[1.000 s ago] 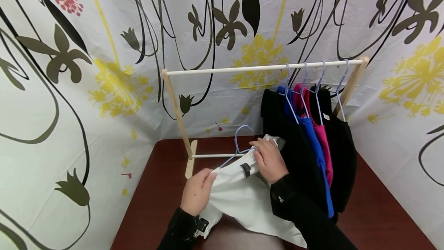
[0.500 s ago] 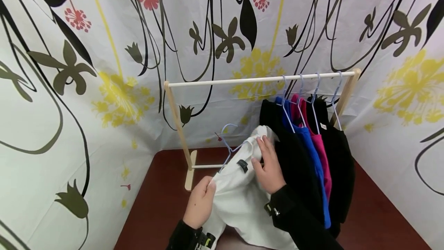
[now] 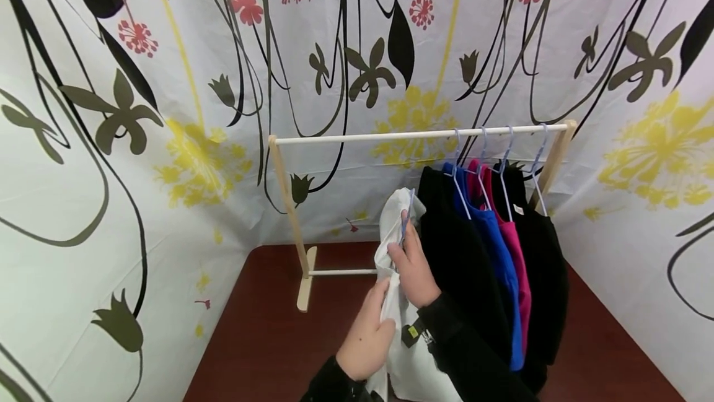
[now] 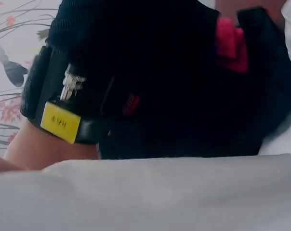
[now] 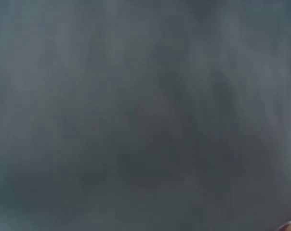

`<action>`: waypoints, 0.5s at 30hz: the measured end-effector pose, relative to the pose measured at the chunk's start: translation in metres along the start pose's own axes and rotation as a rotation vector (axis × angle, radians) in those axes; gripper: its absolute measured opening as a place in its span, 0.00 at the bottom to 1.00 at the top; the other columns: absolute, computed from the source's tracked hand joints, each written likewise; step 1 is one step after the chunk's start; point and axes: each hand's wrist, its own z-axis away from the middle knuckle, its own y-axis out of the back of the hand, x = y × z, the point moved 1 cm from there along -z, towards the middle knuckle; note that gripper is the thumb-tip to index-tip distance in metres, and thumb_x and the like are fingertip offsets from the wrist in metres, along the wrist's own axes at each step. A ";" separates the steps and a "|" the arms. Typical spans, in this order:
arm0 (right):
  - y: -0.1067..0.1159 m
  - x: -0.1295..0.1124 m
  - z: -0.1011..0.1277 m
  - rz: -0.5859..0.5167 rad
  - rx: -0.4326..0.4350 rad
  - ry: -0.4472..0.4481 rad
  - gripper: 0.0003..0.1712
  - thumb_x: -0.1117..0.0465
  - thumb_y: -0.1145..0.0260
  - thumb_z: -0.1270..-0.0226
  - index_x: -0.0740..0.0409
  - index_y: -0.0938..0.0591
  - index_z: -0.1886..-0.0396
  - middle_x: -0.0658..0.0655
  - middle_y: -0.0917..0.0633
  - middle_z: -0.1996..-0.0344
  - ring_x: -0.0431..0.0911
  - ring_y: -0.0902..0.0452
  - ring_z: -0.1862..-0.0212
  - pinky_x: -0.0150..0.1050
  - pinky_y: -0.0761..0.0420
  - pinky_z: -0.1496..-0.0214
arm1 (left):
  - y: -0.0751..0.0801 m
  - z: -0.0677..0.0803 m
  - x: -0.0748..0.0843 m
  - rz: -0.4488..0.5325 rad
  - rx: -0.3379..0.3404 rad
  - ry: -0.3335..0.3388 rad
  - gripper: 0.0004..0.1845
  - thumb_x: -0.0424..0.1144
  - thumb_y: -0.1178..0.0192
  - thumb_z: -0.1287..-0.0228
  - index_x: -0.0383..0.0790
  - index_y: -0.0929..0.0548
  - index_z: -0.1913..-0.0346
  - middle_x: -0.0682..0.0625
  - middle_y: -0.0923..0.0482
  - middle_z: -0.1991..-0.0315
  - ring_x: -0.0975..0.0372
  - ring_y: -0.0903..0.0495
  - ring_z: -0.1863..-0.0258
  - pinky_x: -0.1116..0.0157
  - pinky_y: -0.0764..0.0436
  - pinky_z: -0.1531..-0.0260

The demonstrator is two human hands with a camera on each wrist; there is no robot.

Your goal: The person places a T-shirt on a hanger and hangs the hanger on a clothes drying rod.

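A white top (image 3: 415, 365) on a pale blue hanger (image 3: 406, 219) is turned nearly edge-on in the head view. My left hand (image 3: 365, 331) grips its near edge. Higher up, my right hand (image 3: 415, 266) has its thumb and fingers at the top's upper part, where the hanger passes between them. The top's black neck label is hidden. White cloth (image 4: 145, 195) spans the bottom of the left wrist view, with the right arm's black sleeve (image 4: 136, 43) beyond. Blurred dark grey fills almost all of the right wrist view.
Behind stands a small garment rack with a white rail (image 3: 362, 137) and wooden posts. On its right side hang black (image 3: 457, 235), blue (image 3: 499, 253) and pink (image 3: 517, 259) garments on hangers. The rack's foot (image 3: 307, 281) rests on a dark red table (image 3: 251, 327). Flowered cloth surrounds it.
The white top has swung from facing me to edge-on. My left hand has moved right, close to my right hand. The hanger's hook has moved right, to above my right hand.
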 end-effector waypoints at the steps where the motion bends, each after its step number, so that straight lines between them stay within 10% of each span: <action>1: 0.001 -0.001 -0.002 -0.022 0.000 0.001 0.37 0.60 0.55 0.16 0.51 0.61 0.17 0.60 0.58 0.19 0.55 0.63 0.20 0.60 0.54 0.25 | -0.002 -0.002 0.001 0.012 -0.019 -0.017 0.39 0.25 0.58 0.33 0.44 0.50 0.19 0.49 0.47 0.22 0.56 0.43 0.26 0.51 0.42 0.30; 15: 0.036 -0.024 -0.053 -0.113 -0.010 0.023 0.34 0.53 0.65 0.15 0.52 0.61 0.17 0.55 0.61 0.18 0.50 0.66 0.20 0.53 0.61 0.23 | -0.009 -0.062 0.050 0.088 -0.023 -0.027 0.45 0.28 0.54 0.33 0.48 0.62 0.18 0.53 0.60 0.19 0.62 0.54 0.23 0.55 0.49 0.27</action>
